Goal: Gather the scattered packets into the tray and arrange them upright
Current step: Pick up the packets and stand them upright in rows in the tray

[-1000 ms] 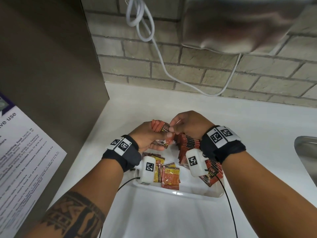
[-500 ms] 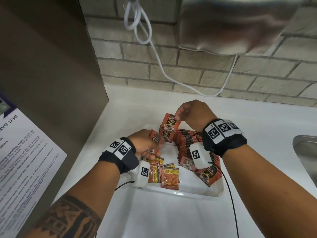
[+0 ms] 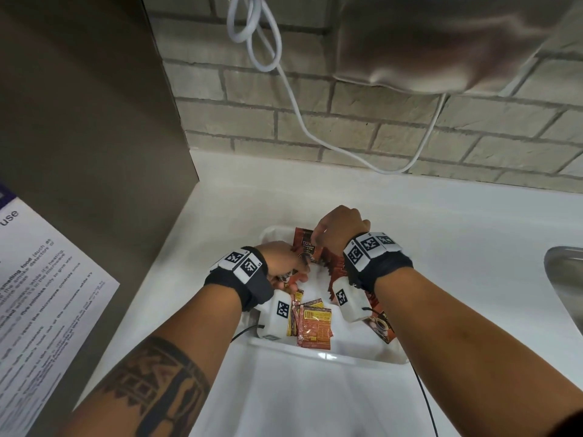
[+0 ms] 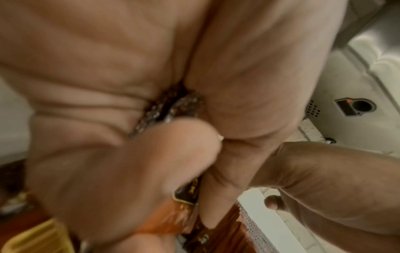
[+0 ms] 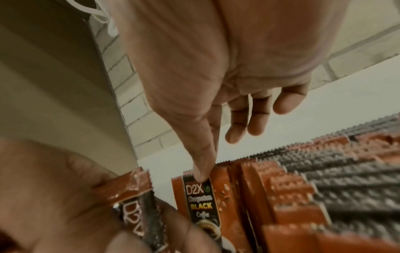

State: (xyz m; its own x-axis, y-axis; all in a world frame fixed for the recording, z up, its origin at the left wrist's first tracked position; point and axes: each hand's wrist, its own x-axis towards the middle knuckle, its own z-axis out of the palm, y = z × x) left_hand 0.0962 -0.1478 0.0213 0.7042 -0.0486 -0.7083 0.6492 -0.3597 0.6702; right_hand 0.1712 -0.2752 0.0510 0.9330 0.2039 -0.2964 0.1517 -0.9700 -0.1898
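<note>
Right wrist view showed the right hand (image 5: 216,82) pinching a packet (image 5: 202,196) against the upright row (image 5: 303,188) in the tray (image 3: 328,354), best seated flush before release, while spare packets (image 5: 138,205) were gripped left of it by the left hand (image 3: 284,260).

You've got a white cable (image 3: 285,86) hanging on the brick wall (image 3: 394,121). Printed notice (image 3: 41,279) at left, sink (image 3: 568,279) at right edge.

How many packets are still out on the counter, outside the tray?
0 in view. Every packet seen is in or over the tray: the upright row, loose flat ones near the front, and held packets in the left hand and right hand. Arms may hide some.
</note>
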